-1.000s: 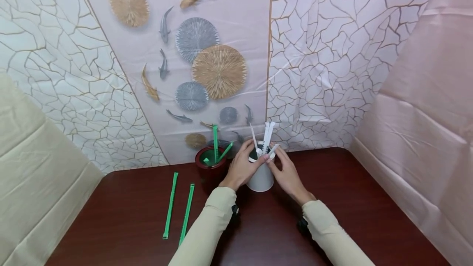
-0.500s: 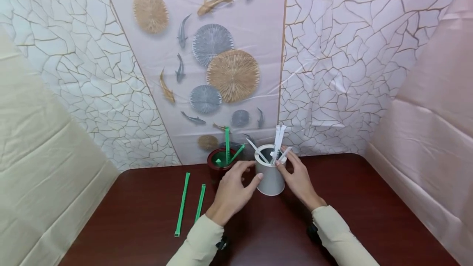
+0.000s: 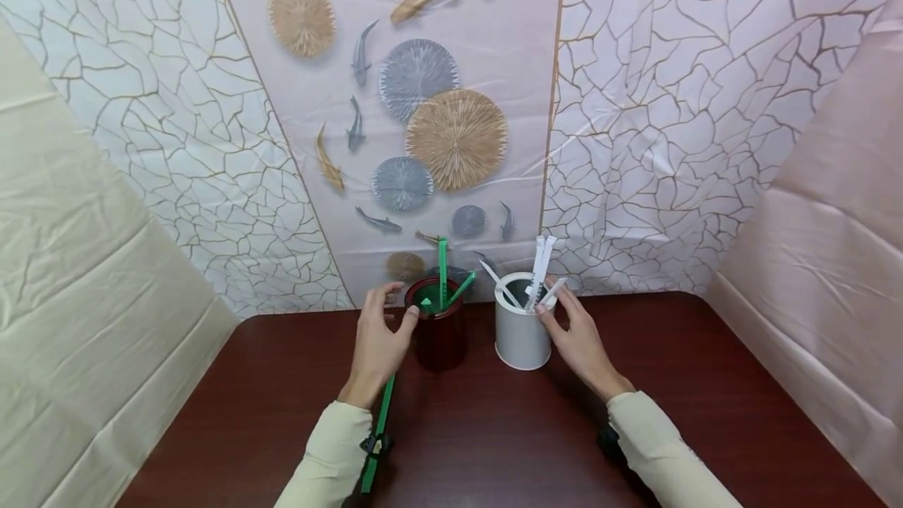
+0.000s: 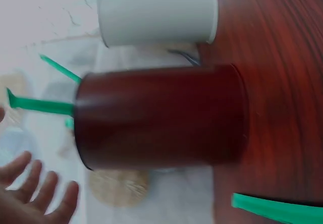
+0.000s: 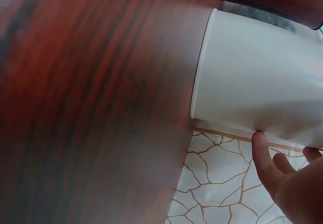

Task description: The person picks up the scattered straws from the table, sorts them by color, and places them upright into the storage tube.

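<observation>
My left hand is beside a dark red canister, fingers spread and thumb near its rim. In the left wrist view a gap separates the fingers from the canister. Green stick packets stand and lean in it. To its right is a light grey canister with a white rim, holding several white stick packets. Against the right side of this canister rests my right hand. A fingertip touches the wall in the right wrist view; the thumb is near the rim.
One green stick packet lies on the dark red table, partly under the left forearm. A patterned cloth hangs behind the table, and plain beige cloth hangs at the side.
My left hand has left the grey canister and moved left to the red one. My right hand stays at the grey canister. The left forearm now covers a loose green packet.
</observation>
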`<state>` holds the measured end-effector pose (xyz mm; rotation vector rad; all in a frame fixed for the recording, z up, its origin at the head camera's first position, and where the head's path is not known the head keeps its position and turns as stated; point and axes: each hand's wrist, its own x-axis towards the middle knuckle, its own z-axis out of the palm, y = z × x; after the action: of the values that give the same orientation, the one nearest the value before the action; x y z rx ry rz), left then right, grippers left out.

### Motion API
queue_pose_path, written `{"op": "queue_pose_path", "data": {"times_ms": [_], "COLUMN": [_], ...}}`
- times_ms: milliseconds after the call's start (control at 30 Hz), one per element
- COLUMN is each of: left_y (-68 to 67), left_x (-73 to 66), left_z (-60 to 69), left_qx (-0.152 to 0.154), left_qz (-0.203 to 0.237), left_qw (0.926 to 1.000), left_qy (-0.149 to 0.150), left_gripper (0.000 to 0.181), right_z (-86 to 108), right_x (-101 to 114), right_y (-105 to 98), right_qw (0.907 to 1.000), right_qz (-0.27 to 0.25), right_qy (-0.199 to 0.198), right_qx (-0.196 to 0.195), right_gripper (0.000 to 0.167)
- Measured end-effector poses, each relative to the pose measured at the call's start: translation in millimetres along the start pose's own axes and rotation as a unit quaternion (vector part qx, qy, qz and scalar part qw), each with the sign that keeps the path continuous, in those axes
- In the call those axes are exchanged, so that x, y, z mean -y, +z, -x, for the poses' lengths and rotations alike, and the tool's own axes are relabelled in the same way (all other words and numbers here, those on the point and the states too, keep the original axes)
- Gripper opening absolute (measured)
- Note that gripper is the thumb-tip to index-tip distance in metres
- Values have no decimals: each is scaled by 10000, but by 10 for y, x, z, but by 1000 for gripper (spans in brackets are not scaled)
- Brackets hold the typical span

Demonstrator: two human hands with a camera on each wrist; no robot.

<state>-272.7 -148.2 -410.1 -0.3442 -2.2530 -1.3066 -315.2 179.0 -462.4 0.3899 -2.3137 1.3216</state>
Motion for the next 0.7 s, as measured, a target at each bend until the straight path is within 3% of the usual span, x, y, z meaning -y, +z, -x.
{"op": "queue_pose_path", "data": {"times_ms": [100, 167, 267, 333, 400, 467, 533, 600, 700], "left_y": [55, 103, 160, 178, 183, 179, 174, 172, 181], "left_x": [123, 211, 312, 346, 357, 353, 351, 353, 378], "left_z": [-46, -66, -79, -80, -84, -90, -94, -94, -91], "left_qx": [532, 700, 762, 750, 728, 701, 687, 690, 771], "left_qz": [-241, -353, -382, -415, -403, -377, -349, -337, -357], "left_qw": [9977, 9962, 9957, 9957, 9961, 9964, 9966, 9966, 9959], "left_qy": [-333, -380, -368, -340, -299, -274, -290, -297, -324], "left_gripper": [54, 59, 58, 55, 53, 52, 52, 53, 54], "right_z": [19, 43, 109, 153, 170, 164, 158, 157, 166], "right_x": [-18, 2, 82, 183, 313, 475, 651, 819, 1015], "right_y": [13, 24, 48, 59, 73, 100, 157, 246, 431], "right_qw": [10000, 9999, 9965, 9860, 9660, 9450, 9342, 9382, 9696], "right_qz": [2, 30, -155, -366, -550, -520, -404, -312, -175], "right_qy": [-25, -5, -241, -739, -1541, -2297, -2761, -2819, -2098], "right_qx": [-21, -131, -782, -1451, -2001, -2268, -2224, -1982, -1250], "right_gripper": [58, 58, 53, 47, 42, 40, 41, 41, 44]}}
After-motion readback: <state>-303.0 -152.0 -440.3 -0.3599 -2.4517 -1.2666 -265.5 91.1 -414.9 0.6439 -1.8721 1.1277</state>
